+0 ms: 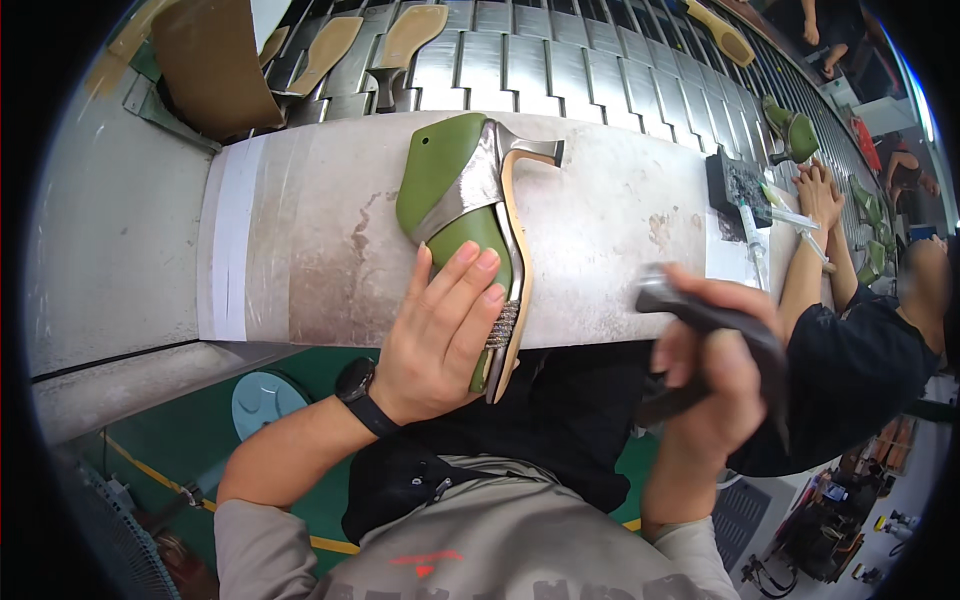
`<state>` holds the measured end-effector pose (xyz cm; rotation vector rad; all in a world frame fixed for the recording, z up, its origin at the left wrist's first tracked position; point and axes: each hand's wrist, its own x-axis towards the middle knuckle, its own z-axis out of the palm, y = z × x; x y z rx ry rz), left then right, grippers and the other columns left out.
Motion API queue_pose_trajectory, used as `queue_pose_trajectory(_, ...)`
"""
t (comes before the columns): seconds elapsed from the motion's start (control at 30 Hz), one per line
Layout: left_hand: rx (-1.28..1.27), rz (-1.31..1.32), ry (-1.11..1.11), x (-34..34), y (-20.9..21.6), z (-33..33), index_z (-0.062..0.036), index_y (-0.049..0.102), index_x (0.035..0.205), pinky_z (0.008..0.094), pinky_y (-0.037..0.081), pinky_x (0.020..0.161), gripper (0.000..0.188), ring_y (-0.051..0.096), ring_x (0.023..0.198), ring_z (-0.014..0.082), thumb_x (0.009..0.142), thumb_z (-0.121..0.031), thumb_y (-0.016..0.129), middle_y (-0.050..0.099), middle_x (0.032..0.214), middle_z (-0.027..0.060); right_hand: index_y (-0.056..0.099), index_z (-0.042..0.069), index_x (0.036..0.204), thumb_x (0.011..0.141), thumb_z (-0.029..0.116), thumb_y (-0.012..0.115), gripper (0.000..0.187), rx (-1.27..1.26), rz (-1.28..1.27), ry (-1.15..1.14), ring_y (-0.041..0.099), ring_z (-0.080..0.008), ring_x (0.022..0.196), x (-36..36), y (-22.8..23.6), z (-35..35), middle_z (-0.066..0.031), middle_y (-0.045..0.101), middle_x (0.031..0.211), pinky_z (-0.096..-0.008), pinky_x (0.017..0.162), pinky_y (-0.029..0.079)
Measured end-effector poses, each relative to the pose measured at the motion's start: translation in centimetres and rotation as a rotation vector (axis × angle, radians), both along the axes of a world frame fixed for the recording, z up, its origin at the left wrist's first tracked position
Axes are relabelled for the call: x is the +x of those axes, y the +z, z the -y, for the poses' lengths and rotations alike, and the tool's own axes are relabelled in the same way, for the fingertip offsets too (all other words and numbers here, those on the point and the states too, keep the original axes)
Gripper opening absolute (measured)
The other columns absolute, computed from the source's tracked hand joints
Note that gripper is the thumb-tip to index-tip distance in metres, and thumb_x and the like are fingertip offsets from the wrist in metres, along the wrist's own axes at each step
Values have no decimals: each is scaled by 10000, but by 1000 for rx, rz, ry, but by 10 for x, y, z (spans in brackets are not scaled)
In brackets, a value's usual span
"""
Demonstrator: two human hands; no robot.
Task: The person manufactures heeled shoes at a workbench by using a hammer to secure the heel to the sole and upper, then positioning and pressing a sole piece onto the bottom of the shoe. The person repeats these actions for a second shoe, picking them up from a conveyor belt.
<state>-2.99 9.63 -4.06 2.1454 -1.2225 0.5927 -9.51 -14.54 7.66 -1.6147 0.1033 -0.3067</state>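
Note:
A silver high-heeled sandal on a green shoe last lies on its side on the pale worktable. Its heel points right and its toe comes toward me over the table's near edge. My left hand holds the front part, fingers stretched across the green last beside a glittery strap; the thumb is hidden. To the right of the sandal, my right hand is closed around a dark hammer with a shiny round face, raised and a little blurred. Hammer and sandal are apart.
Behind the table runs a metal slat conveyor carrying tan insoles and another green last. A brown board stands at the far left. On the right are a black box with tubes and a co-worker's hands.

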Motion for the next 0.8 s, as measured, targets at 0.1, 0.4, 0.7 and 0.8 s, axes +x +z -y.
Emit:
queue_pose_trajectory(0.1, 12, -8, 7, -1, 4, -2, 51, 376, 1546, 679, 331, 1215, 904, 486, 1435, 522, 871, -295, 867, 459, 1551, 330, 693, -70, 1161, 934, 16, 724, 245, 60, -176, 201, 730, -136, 982, 20, -19, -21, -147, 792, 1100, -282, 886, 576)
queue_pose_trajectory(0.4, 8, -17, 17, 3, 3, -5, 60, 378, 1544, 683, 331, 1211, 930, 493, 1422, 533, 847, -287, 885, 459, 1546, 335, 666, -56, 1169, 909, 167, 779, 361, -129, 63, 47, 688, -162, 869, -4, 11, -12, -228, 763, 1182, -276, 774, 549)
queue_pose_trajectory(0.7, -70, -18, 44, 1, -1, -5, 26, 497, 1460, 679, 342, 1206, 522, 544, 1414, 462, 991, -125, 667, 537, 1517, 292, 631, -49, 1238, 924, 128, 812, 403, 132, 11, 104, 741, -241, 1018, -29, -14, -22, -286, 721, 1274, -340, 893, 600)
queue_pose_trajectory(0.8, -51, -22, 48, 1, 1, -5, 22, 504, 1455, 679, 341, 1208, 500, 542, 1415, 462, 994, -103, 651, 539, 1515, 292, 648, -47, 1233, 913, 70, 807, 376, -44, -34, 184, 744, -245, 1092, -16, -21, -28, -247, 734, 1272, -349, 962, 583)
